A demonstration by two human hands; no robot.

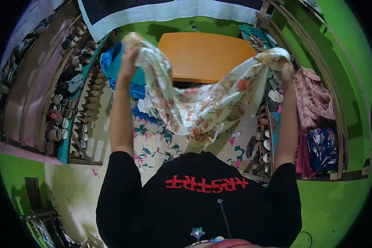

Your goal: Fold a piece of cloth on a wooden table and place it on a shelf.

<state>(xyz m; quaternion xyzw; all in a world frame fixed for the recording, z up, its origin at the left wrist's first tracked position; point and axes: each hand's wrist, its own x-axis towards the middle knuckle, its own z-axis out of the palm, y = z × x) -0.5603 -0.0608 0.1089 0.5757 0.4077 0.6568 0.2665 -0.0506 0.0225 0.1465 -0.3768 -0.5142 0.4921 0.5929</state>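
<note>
Holding up a white floral cloth (211, 105), in the head view, between two raised arms. Pinching one bunched end in the left grip (130, 54) and the opposite end in the right grip (283, 69). Sagging at the middle in a loose curve, above the scrap-strewn tiled floor (70, 177), partly overlapping the orange desk (206, 53). Lying near the left wrist, a blue bundle (111, 58); hanging at right, a pink lacy garment (315, 99) and dark blue patterned cloth (323, 146).
</note>
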